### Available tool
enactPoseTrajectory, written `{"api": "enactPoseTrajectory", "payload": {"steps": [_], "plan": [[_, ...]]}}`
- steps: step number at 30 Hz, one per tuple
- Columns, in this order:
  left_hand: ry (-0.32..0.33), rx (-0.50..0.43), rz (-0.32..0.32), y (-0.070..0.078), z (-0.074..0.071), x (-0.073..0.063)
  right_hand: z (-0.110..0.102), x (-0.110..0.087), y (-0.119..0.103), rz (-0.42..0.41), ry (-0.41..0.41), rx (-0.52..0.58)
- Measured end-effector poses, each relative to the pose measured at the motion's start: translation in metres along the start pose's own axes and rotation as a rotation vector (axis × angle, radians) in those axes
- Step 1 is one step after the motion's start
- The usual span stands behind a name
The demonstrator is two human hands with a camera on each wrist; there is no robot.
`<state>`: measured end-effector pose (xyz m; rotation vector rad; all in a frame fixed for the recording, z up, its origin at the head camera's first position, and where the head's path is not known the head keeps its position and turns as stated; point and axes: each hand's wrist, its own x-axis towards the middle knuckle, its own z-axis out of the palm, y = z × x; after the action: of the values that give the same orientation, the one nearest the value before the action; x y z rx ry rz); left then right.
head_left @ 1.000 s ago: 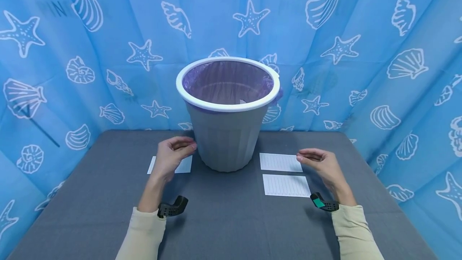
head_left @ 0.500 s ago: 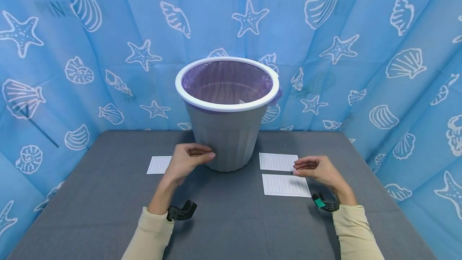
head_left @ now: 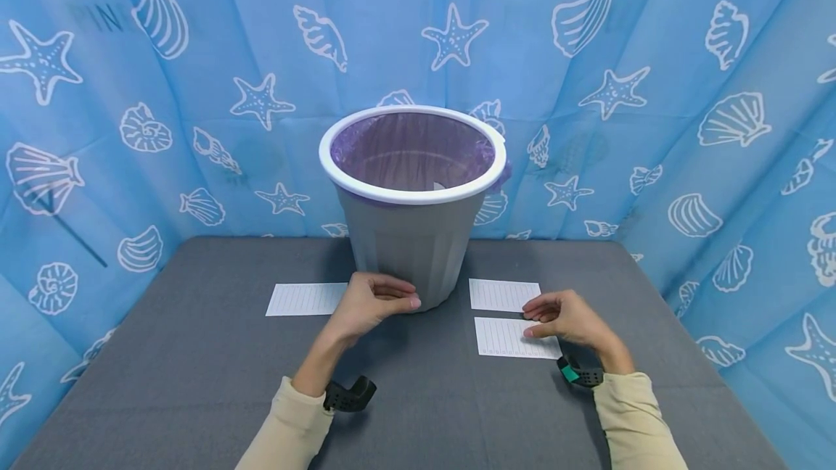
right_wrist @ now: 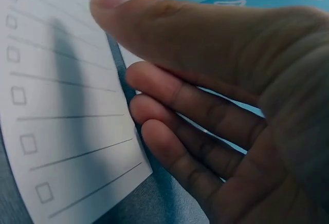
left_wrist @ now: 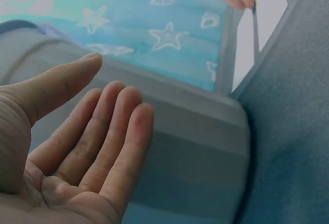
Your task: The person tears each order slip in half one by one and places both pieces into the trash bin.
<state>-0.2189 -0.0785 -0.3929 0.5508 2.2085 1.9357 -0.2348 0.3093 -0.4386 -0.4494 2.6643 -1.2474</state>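
A white-rimmed grey trash bin [head_left: 398,238] stands upright on the grey cloth. In front of its base is my left hand [head_left: 369,307], empty, with thumb and fingers apart; the left wrist view shows its bare palm and the bin wall [left_wrist: 190,152] behind. My right hand [head_left: 567,321] hovers over two white lined cards lying one behind the other. Its thumb is above the near card [head_left: 503,339], its fingertips by the gap to the far card [head_left: 496,294]. Close up, checkboxes run along the near card [right_wrist: 67,95], and nothing sits between thumb and fingers.
Another lined card [head_left: 303,299] lies left of the bin, its right end beside my left hand. A purple liner [head_left: 405,143] fills the bin, with a small white piece [head_left: 439,186] inside. A blue shell-print curtain [head_left: 366,56] hangs behind the table.
My left hand has moved right and nearer, off the left card to before the bin. My right hand has come slightly left and nearer, from the far card to the near one.
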Motion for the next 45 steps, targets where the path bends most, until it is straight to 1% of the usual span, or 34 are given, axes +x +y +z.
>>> {"api": "enactPoseTrajectory", "payload": {"steps": [5, 10, 13, 19, 25, 29, 33, 39, 42, 45], "plan": [[-0.028, -0.01, -0.012, -0.002, 0.007, 0.002, 0.001, 0.002, -0.001, -0.021, -0.032, -0.066], [-0.025, -0.005, -0.028, -0.003, 0.011, 0.003, 0.004, 0.004, -0.003, -0.069, -0.06, -0.162], [-0.024, -0.005, -0.034, -0.005, 0.012, 0.002, 0.007, 0.005, -0.005, -0.101, -0.077, -0.176], [-0.031, -0.009, -0.043, -0.011, 0.016, 0.004, 0.017, 0.009, -0.01, -0.118, -0.092, -0.137], [-0.016, 0.019, -0.043, -0.017, 0.02, 0.006, 0.025, 0.012, -0.014, -0.123, -0.081, -0.128], [-0.004, 0.04, -0.033, -0.019, 0.022, 0.006, 0.03, 0.015, -0.016, -0.158, -0.067, -0.096], [0.002, 0.069, -0.024, -0.02, 0.024, 0.006, 0.034, 0.016, -0.02, -0.183, -0.076, -0.048], [0.024, 0.156, -0.021, -0.021, 0.025, 0.005, 0.034, 0.017, -0.033, -0.198, -0.097, 0.03], [0.019, 0.178, -0.019, -0.02, 0.026, 0.005, 0.036, 0.017, -0.043, -0.218, -0.105, 0.071], [0.002, 0.191, 0.005, -0.018, 0.027, 0.005, 0.037, 0.016, -0.055, -0.248, -0.102, 0.102]]}}
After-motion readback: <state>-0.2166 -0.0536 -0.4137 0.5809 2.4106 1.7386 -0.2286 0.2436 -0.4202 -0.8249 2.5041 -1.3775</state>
